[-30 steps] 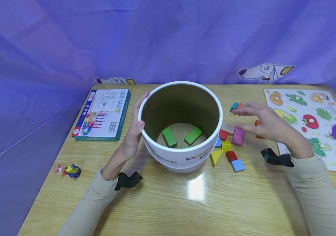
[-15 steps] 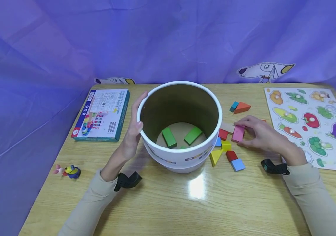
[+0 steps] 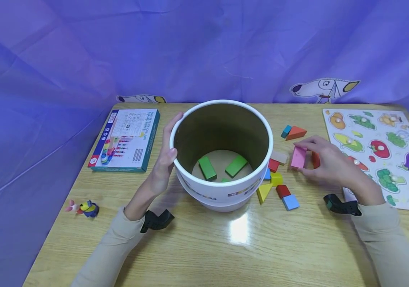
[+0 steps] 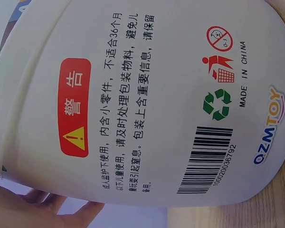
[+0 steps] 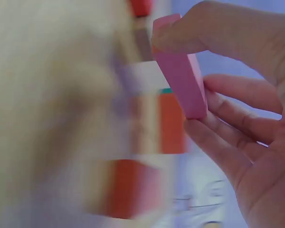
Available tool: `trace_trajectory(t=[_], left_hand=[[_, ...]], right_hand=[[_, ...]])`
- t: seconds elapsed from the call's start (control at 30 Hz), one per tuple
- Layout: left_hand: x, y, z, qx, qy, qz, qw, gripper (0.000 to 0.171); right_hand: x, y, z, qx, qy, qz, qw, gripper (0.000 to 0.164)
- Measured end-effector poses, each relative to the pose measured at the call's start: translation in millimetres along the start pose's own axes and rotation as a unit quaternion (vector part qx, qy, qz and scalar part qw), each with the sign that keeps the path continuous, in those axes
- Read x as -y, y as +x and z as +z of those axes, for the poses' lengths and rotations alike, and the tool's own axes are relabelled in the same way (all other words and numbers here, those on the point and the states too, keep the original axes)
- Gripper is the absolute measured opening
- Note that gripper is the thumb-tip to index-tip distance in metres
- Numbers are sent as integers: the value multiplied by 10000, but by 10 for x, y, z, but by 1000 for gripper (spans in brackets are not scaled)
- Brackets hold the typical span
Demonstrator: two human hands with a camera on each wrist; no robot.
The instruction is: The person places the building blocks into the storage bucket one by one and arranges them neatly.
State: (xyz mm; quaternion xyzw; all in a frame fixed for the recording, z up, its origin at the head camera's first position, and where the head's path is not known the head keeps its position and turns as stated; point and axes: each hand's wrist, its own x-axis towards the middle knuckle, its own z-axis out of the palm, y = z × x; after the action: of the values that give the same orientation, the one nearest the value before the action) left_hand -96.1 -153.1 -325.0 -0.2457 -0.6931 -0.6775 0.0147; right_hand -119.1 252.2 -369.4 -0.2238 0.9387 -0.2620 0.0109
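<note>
A large white bucket (image 3: 222, 195) stands on the table, tilted toward the camera, with green blocks (image 3: 235, 166) on its floor. My left hand (image 3: 159, 169) rests against its left outer wall, fingers extended, thumb at the rim. In the left wrist view, those fingers touch the printed side of the bucket (image 4: 147, 118). To the right, my right hand (image 3: 328, 161) pinches a pink rectangular block (image 3: 299, 158) by its ends, between thumb and fingertips. The right wrist view shows the same pink block (image 5: 183, 78) held up, with blurred blocks behind.
Loose blocks lie right of the bucket: a yellow triangle (image 3: 263, 192), a light blue block (image 3: 291, 202) and others. An orange triangle (image 3: 296, 132) is farther back. A vegetable puzzle board (image 3: 384, 159) lies at right, a boxed toy (image 3: 125, 139) at left, small figures (image 3: 88, 208) front left.
My right hand has come down from above the blocks, taken hold of the pink block and moved it slightly right and up, away from the pile. The left hand and bucket stay put.
</note>
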Motion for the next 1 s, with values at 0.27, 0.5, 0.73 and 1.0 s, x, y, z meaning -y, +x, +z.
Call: trace_trajectory(t=[0.27, 0.5, 0.73, 1.0], left_hand=[[-25, 1, 15, 1, 43, 10, 10000, 92], [-24, 0, 21, 14, 38, 5, 10000, 91], [-17, -6, 15, -4, 29, -1, 10000, 90], [-21, 0, 25, -11, -36, -16, 10000, 89]], right_hand=[[429, 1, -504, -1582, -128, -1070, 9815, 69], [875, 125, -744, -2416, 662, -2079, 9455, 73], [1375, 314, -672, -2341, 1456, -2518, 9277, 66], [1701, 493, -479, -1941, 1701, -2812, 9243, 69]])
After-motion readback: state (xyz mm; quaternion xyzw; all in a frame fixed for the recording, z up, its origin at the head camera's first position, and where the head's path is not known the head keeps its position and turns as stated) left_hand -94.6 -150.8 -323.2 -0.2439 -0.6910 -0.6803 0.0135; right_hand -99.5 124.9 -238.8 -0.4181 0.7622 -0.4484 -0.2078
